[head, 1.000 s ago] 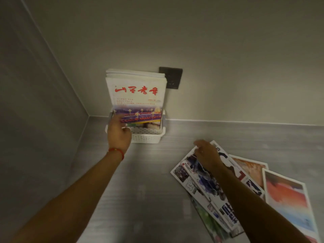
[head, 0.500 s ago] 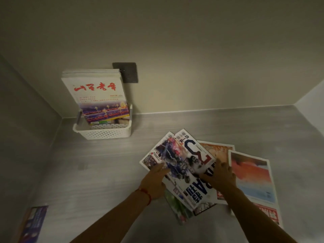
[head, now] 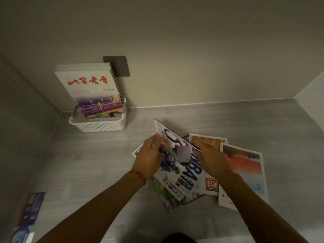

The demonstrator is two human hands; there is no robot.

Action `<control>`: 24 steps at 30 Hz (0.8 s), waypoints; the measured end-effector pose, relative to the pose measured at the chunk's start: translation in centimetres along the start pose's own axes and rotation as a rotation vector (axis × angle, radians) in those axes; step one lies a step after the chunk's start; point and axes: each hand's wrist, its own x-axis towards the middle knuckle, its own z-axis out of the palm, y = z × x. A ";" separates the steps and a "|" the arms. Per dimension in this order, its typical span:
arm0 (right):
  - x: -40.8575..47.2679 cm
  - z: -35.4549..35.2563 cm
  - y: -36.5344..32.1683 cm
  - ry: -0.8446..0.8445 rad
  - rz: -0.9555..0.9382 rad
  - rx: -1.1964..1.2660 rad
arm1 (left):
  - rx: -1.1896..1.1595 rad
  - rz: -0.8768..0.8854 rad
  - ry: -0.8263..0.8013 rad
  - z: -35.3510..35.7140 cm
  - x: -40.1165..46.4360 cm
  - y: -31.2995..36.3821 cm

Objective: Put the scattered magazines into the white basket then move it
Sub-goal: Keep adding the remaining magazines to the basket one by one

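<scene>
**Head view: both hands lifting the top magazine off the pile**

Head view shows the left hand [head: 149,159] and right hand [head: 211,159] closed on opposite side edges of the top magazine [head: 180,165], its far end tilted up off the pile of magazines [head: 242,165] spread on the grey tabletop [head: 98,155]. The picture is blurred there, so finger placement is unclear.

The magazine looks light, glossy and floppy; I judge it would sag or slide if pinched at 1 corner, so a hold near the spine or along both long edges suits it.

The white basket [head: 100,124] sits at about 10 o'clock from the pile, against the wall, already holding upright magazines [head: 87,88] that lean back over a wall socket [head: 121,67]. Those fill the back, leaving room at the front. Another magazine [head: 28,213] lies apart at 8 o'clock. Nothing blocks the path between pile and basket.
</scene>
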 end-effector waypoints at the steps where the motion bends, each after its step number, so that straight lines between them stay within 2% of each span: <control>1: 0.4 -0.8 -1.0 0.010 -0.098 -0.031 | 0.046 0.080 0.073 -0.6 0.7 0.5; 2: 0.8 -1.4 -2.1 0.033 -0.184 -0.069 | 0.108 0.157 0.103 -1.5 1.6 0.9; 4: 1.6 -2.4 -4.5 0.112 -0.275 -0.095 | 0.235 0.256 0.041 -3.3 3.1 1.0; 6: 2.6 -3.0 -6.5 0.193 -0.277 -0.034 | 0.214 0.243 -0.031 -5.2 4.1 0.2; 9: 4.0 -3.1 -8.5 0.246 -0.192 0.226 | 0.013 0.107 -0.068 -7.7 4.3 -1.6; 11: 4.6 -3.0 -9.3 0.264 -0.124 0.401 | -0.100 -0.002 -0.012 -9.1 3.7 -3.2; 13: 5.3 -2.7 -9.5 0.305 -0.003 0.473 | -0.223 -0.087 0.052 -10.8 3.0 -4.8; 15: 5.8 -2.0 -9.8 0.326 0.187 0.591 | -0.547 -0.187 0.112 -12.5 2.3 -6.3; 17: 6.2 -0.8 -11.0 0.223 0.293 0.870 | -0.767 -0.246 0.194 -14.4 1.6 -7.7; 19: 6.3 0.9 -12.8 0.042 0.266 1.078 | -0.797 -0.266 0.263 -16.1 0.9 -9.1; 21: 6.7 2.0 -15.3 -0.050 0.137 1.005 | -0.812 -0.291 0.306 -17.7 0.4 -10.5; 24: 9.4 1.8 -19.0 0.052 -0.024 0.663 | -0.834 -0.374 0.369 -20.5 0.6 -12.9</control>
